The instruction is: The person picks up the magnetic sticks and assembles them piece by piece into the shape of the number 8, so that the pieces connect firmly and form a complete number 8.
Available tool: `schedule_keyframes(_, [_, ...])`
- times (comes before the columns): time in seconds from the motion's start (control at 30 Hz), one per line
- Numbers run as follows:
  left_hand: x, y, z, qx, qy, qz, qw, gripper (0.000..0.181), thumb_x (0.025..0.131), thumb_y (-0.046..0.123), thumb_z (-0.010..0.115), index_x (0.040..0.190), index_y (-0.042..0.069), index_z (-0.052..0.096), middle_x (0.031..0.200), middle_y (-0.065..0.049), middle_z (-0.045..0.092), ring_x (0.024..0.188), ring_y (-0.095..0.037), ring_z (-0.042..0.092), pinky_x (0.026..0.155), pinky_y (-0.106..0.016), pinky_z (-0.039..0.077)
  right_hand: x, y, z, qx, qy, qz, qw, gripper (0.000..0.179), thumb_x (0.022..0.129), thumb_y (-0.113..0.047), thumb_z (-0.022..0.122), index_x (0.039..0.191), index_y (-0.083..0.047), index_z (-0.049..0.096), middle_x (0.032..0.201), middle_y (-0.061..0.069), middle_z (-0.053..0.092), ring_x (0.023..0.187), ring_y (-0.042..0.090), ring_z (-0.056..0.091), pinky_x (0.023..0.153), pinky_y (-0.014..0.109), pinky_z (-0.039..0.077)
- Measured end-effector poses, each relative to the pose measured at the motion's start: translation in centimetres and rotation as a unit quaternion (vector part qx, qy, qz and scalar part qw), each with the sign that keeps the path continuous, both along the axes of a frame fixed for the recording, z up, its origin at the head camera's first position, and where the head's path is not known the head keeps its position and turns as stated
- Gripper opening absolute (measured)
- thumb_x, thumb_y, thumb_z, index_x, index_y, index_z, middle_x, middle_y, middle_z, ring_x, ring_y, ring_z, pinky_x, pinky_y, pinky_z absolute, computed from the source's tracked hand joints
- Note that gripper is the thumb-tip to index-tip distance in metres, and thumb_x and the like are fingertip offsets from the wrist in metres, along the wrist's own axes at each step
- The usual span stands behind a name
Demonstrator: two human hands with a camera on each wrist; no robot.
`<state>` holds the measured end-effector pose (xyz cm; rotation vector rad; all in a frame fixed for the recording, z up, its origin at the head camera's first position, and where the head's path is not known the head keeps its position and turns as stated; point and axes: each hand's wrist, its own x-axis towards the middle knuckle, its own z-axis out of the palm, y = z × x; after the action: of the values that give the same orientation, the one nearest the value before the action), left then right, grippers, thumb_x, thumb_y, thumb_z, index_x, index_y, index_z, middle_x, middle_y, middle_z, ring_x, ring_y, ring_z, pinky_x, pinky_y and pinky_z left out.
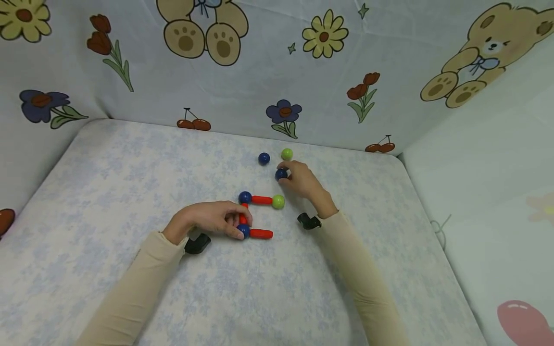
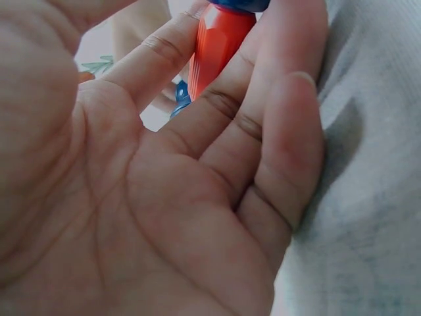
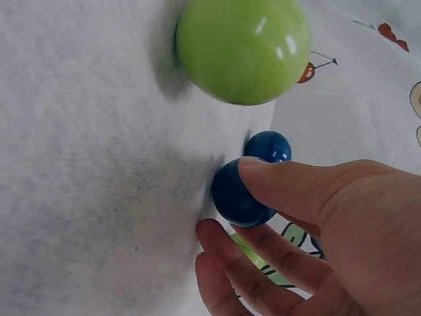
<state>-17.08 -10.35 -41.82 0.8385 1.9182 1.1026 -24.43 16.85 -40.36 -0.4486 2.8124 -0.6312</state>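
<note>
My left hand (image 1: 216,218) holds the near corner of a joined piece, its thumb against a blue ball (image 1: 245,233). From that ball a red rod (image 1: 261,234) points right with a free end. Another red rod (image 2: 220,49), partly hidden by the fingers, runs back to a second blue ball (image 1: 245,197). A third red rod (image 1: 262,200) links that one to a green ball (image 1: 278,202). Farther back, my right hand (image 1: 305,182) pinches a loose blue ball (image 3: 237,194) between thumb and fingers, at the table surface.
Behind the right hand lie another blue ball (image 1: 264,158) and a green ball (image 1: 287,154). The pale patterned table (image 1: 207,298) meets a printed cloth wall (image 1: 242,96) at the back. Black wrist mounts (image 1: 197,244) sit at both sleeves.
</note>
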Motion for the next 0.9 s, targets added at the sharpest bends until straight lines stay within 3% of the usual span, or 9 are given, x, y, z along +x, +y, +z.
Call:
schedule_keyframes(0.2, [0.0, 0.0, 0.0, 0.0, 0.002, -0.003, 1.0, 0.027, 0.092, 0.017, 0.075, 0.115, 0.007, 0.066, 0.082, -0.002, 0.056, 0.073, -0.017, 0.05, 0.066, -0.025, 0.042, 1.8, 1.0, 0.1, -0.001, -0.005, -0.008, 1.0, 0.037, 0.096, -0.02, 0.07, 0.13, -0.008, 0.061, 0.124, 0.015, 0.065, 0.102, 0.028, 0.066, 0.087, 0.04, 0.055])
schedule_keyframes(0.43, [0.0, 0.1, 0.1, 0.0, 0.001, -0.009, 1.0, 0.025, 0.092, 0.016, 0.075, 0.115, 0.009, 0.067, 0.081, -0.002, 0.056, 0.073, -0.014, 0.05, 0.067, -0.025, 0.041, 4.6, 2.5, 0.8, -0.005, 0.027, 0.019, 0.9994, 0.038, 0.098, -0.022, 0.066, 0.134, -0.01, 0.062, 0.118, 0.016, 0.063, 0.092, 0.027, 0.065, 0.078, 0.038, 0.054])
schedule_keyframes(0.63, [0.0, 0.0, 0.0, 0.0, -0.008, -0.007, 0.9999, 0.023, 0.092, 0.015, 0.074, 0.114, 0.012, 0.068, 0.081, 0.0, 0.055, 0.072, -0.014, 0.049, 0.068, -0.025, 0.041, 7.0, 3.1, 1.7, -0.034, 0.033, 0.031, 0.9984, 0.033, 0.097, -0.024, 0.069, 0.126, -0.011, 0.065, 0.109, 0.01, 0.064, 0.089, 0.023, 0.065, 0.076, 0.036, 0.055])
schedule_keyframes(0.9, [0.0, 0.1, 0.0, -0.005, -0.01, -0.01, 0.9999, 0.022, 0.093, 0.015, 0.072, 0.114, 0.012, 0.066, 0.081, -0.001, 0.053, 0.074, -0.015, 0.048, 0.07, -0.027, 0.041, 10.6, 2.9, 2.1, -0.034, 0.006, 0.068, 0.9971, 0.031, 0.092, -0.027, 0.075, 0.118, -0.014, 0.065, 0.105, -0.001, 0.069, 0.088, 0.016, 0.063, 0.075, 0.032, 0.053])
